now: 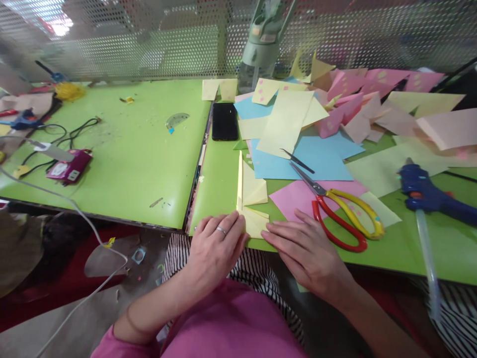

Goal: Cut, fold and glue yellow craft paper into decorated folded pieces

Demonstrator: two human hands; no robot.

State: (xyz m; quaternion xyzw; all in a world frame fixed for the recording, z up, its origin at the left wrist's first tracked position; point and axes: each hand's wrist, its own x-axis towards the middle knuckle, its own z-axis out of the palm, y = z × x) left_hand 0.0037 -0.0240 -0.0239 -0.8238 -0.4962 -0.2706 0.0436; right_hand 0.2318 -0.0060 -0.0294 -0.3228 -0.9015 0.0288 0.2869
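Resting at the green table's (141, 149) near edge, the left hand (218, 243), fingers together and grip unclear, and the right hand (309, 248), fingers loosely extended, touch the folded yellow paper's (254, 186) lower corners, scissors (319, 189) rightward, black phone (224, 122) beyond.

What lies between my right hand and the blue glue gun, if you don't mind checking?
In the head view, the scissors lie there, their red and yellow handles between your right hand and the glue gun.

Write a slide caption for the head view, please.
Left hand and right hand at folded pale-yellow paper, scissors nearby.
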